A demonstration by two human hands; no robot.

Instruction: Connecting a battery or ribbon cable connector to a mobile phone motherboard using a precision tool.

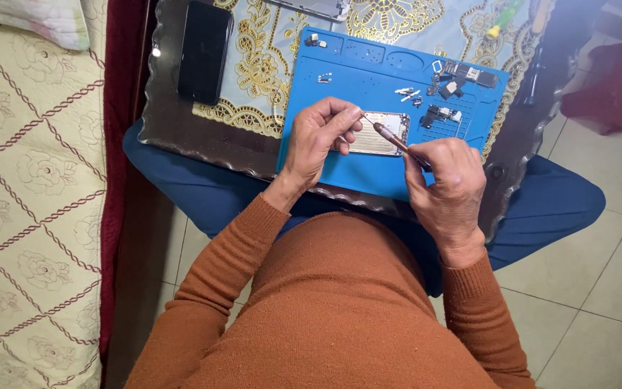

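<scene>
screwdriver tip at the phone's upper left corner

orange sleeves fill the near edge, and from them both hands reach onto the blue mat [368, 79] on the worktop [174, 130]. right hand [446, 184] is closed round the handle of a screwdriver [397, 142], held like a pen. its long axis slants from lower right to upper left, with the tip pointing up-left toward the left hand's fingertips [347, 119]. left hand [319, 137] is curled, thumb and fingers pinched together by the tip at the upper left corner of the opened phone [381, 135] (whether a screw sits between them is too small to tell).

the phone lies flat near the middle of the mat, long axis roughly left to right, its left end under the left hand. the step looks like working a screw at that corner; the next move seems to call for a steady tip and the phone kept from sliding. small loose parts [446, 90] lie beyond it, and a black phone [204, 50] rests well apart at the left.
</scene>
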